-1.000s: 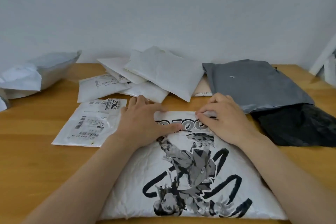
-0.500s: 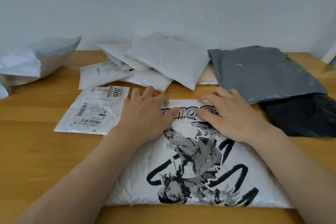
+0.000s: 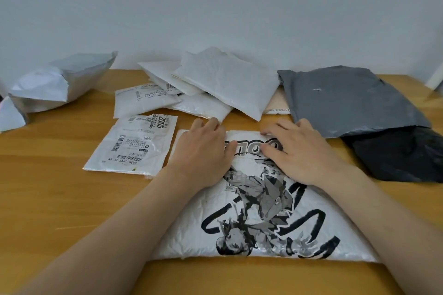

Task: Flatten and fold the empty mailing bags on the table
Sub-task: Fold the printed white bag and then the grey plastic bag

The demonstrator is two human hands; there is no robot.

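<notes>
A white bubble mailing bag (image 3: pixel 251 218) printed with a black cartoon figure lies flat on the wooden table (image 3: pixel 48 199) right in front of me. My left hand (image 3: pixel 203 153) presses palm-down on its far left part, fingers straight and reaching the far edge. My right hand (image 3: pixel 299 151) presses flat on its far right part beside the left hand. To the left lies a small white bag with shipping labels (image 3: pixel 131 143). Behind it sits a heap of white padded bags (image 3: pixel 215 79).
A grey plastic bag (image 3: pixel 347 98) lies at the back right over a black bag (image 3: pixel 402 153). A puffed-up silver-grey bag (image 3: pixel 60 81) stands at the back left by the wall. Bare wood shows at the front left.
Both hands have slid away from me toward the printed bag's far edge, pressing it flat. The view has tilted slightly downward.
</notes>
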